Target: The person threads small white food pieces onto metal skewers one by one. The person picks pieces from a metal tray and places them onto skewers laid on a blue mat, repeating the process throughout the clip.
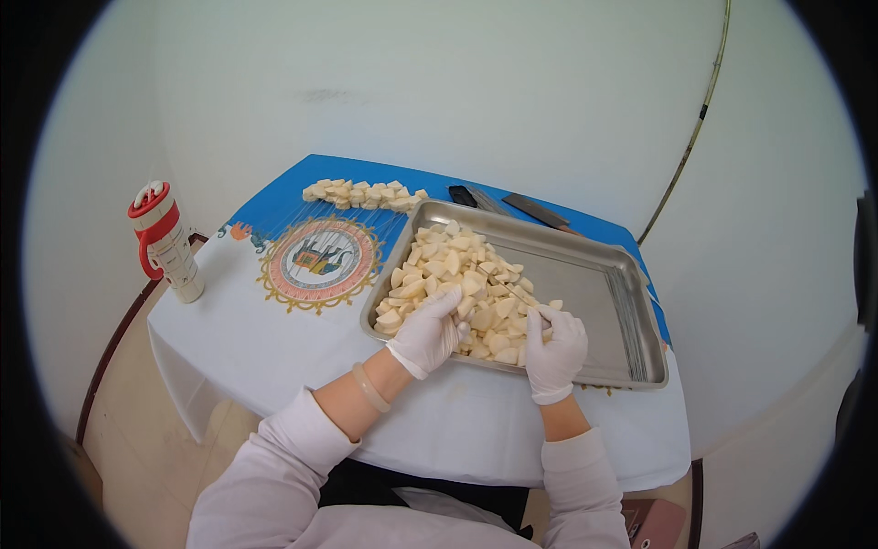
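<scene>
A steel tray (590, 343) holds a heap of pale, peeled vegetable or fruit chunks (439, 264) in its left half. Over the heap's near side, my gloved left hand (432, 329) has a pale chunk (472, 283) at its fingertips. My gloved right hand (557, 346) pinches the near end of a thin skewer (514, 294), which points up and left towards the left hand. Whether its tip has entered a chunk cannot be told. Many thin skewers (627, 322) lie along the tray's right side. Skewered chunks (363, 194) lie in a row at the table's back left.
Behind the tray are a cleaver (536, 208), a black-handled object (462, 196) and a bundle of thin sticks (488, 201). A red and white bottle (167, 240) stands at the left on the patterned tablecloth (274, 343). A wall rises behind the table.
</scene>
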Demonstrator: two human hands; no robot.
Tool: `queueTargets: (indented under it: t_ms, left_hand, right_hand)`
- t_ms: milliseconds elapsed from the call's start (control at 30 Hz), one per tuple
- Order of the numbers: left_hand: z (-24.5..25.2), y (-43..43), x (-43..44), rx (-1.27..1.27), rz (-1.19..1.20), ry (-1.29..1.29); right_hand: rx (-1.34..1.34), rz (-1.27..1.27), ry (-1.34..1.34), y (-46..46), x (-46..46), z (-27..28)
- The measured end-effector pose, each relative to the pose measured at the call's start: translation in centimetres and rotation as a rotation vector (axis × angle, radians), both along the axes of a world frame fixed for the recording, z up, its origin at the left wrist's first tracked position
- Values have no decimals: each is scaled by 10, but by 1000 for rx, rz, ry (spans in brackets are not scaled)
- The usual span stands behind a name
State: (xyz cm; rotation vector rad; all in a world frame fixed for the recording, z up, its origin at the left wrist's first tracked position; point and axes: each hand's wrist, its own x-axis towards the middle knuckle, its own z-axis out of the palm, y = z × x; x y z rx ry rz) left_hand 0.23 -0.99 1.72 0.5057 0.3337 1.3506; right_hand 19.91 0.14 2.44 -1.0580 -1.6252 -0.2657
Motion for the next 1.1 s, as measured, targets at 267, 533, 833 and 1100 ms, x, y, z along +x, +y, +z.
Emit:
queueTargets:
  t_ms: [267, 533, 833, 1100]
  left_hand:
    - [-4, 4, -3, -69, 179, 66]
    - [-3, 7, -5, -96, 242, 102]
    - [-6, 9, -5, -135, 302, 110]
    - [-8, 10, -4, -99, 324, 127]
  right_hand:
    - [6, 22, -45, 0, -1, -2]
    - [-31, -51, -100, -2, 0, -3]
    - [-23, -40, -110, -5, -2, 0]
    - [-12, -52, -121, -6, -3, -1]
